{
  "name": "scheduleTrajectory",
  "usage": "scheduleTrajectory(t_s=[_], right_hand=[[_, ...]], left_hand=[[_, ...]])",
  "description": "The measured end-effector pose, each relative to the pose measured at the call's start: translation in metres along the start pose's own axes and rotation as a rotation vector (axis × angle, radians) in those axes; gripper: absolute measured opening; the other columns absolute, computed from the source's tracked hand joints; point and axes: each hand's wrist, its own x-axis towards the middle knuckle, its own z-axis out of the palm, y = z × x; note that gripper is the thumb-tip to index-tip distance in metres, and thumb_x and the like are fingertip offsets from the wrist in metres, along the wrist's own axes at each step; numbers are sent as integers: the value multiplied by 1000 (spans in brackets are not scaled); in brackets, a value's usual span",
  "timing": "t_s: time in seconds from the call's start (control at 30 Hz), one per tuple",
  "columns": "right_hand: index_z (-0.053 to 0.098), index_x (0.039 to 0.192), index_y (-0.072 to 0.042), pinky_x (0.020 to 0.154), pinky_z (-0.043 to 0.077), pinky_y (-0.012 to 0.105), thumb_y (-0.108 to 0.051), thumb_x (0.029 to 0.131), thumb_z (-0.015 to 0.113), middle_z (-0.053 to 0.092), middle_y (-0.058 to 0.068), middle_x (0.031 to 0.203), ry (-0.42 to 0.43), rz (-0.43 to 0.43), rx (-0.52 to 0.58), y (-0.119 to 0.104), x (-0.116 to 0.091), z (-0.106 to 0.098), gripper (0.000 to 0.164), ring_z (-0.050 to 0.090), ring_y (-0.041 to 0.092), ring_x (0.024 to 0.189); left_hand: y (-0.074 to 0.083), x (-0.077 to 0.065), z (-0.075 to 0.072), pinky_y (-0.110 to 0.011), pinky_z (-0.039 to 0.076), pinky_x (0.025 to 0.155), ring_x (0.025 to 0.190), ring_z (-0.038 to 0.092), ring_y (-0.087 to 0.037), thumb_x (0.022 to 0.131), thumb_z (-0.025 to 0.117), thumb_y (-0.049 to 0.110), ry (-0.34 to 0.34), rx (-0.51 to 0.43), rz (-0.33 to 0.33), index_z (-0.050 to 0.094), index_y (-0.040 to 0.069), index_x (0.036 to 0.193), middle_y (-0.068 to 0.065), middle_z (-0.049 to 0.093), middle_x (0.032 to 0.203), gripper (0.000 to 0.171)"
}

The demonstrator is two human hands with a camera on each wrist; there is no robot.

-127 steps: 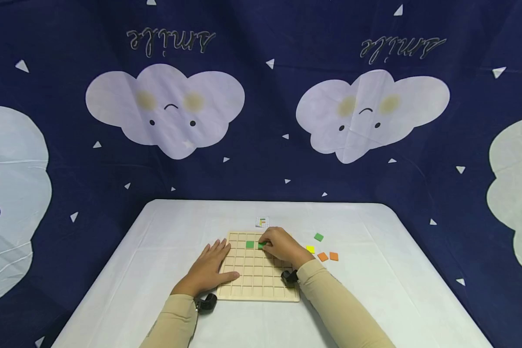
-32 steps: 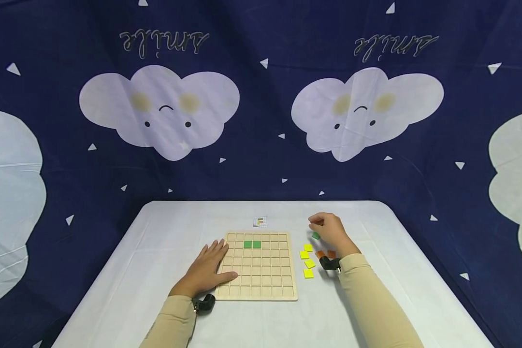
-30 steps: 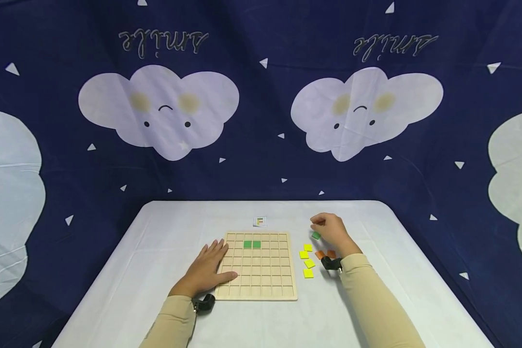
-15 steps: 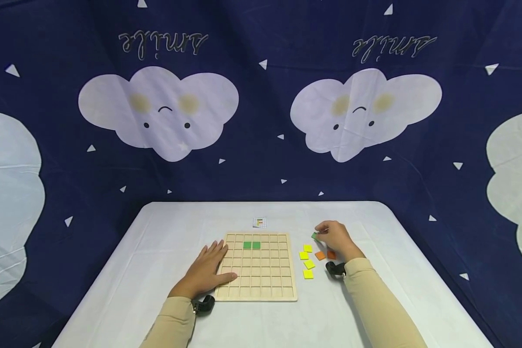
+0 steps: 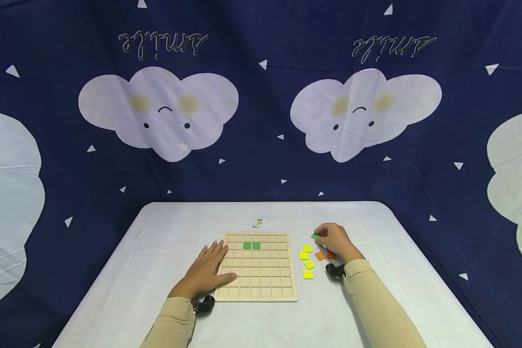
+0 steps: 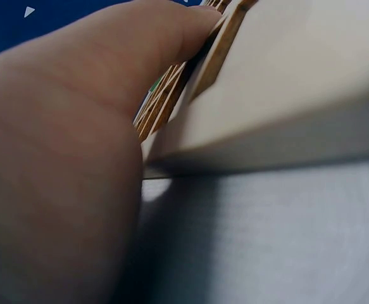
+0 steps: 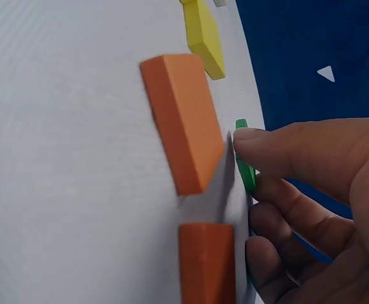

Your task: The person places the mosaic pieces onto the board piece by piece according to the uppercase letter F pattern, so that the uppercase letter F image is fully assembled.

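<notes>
- I see the left hand [image 5: 203, 271] spread, fingers straight, over the left edge of the board [image 5: 265, 285], probably steadying it.
- Right hand [image 5: 336, 239] pinches a green tile [image 7: 246, 176] right of the board; its thinness likely favours fingertips.

The left arm [image 5: 171, 321] slants up from the lower left; the left hand [image 5: 201, 272] lies palm down, fingers [image 5: 221, 253] straight, thumb [image 5: 227, 277] out to the right. The right arm [image 5: 380, 304] angles up-left from the lower right; the right hand [image 5: 337, 240] pinches between thumb and forefinger [image 7: 301, 208].
</notes>
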Motion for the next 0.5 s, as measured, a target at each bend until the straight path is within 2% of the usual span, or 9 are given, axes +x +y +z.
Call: scheduleTrajectory(t_s=[0.5], right_hand=[[79,106,-3,89,55,47,4,90,78,71,3,93,-6,-33,-68,3,2,3,18,65,21,89]], left_hand=[[1,0,1,-51,7,127,158,17,-33,91,67,70,8,11,0,39,1,161,-16,27,170,103]])
